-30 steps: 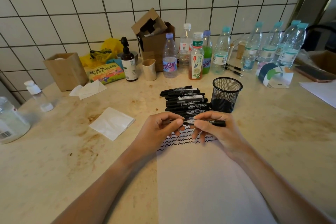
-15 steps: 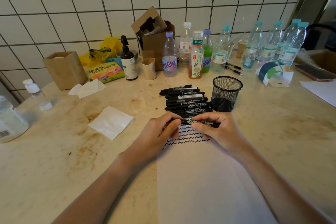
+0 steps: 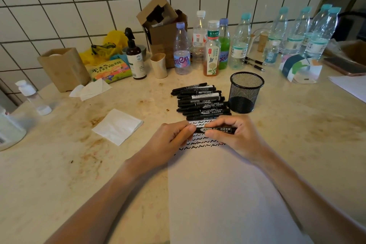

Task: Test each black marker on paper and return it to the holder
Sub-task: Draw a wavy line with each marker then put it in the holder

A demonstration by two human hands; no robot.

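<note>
Beside the round black wire-mesh holder [image 3: 246,93], loose black plastic markers [image 3: 200,101] lie stacked; both hands, left [image 3: 170,140] and right [image 3: 237,136], pinch one black marker [image 3: 217,130] over squiggled white paper [image 3: 227,194].

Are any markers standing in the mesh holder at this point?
No, the mesh holder looks empty; the markers lie in a row on the table beside it, and both hands hold one more marker.

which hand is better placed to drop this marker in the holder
Right, probably. The right hand grips the marker by its barrel, and the holder stands just beyond it on that side. The left hand only pinches the marker's left end.
</note>
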